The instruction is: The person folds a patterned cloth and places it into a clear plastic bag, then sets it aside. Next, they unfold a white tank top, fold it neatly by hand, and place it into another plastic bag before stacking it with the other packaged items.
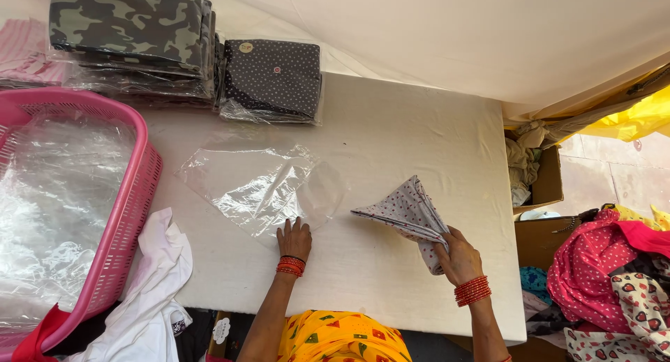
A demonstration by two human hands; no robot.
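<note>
Fingers [289, 231] of L hand [294, 240] spread flat, pinning clear poly bag [262, 187] mid-worktop [391, 132]; R hand [459, 259] clamped on folded dotted grey cloth [408, 212] nr front-right edge, tip raised toward bag.

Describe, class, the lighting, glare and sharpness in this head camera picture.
Head view: soft even daylight, faint shadows; glare on the clear plastic bag under the left hand and in the pink basket; the right hand gripping dotted cloth is sharp; edges bow slightly.
</note>
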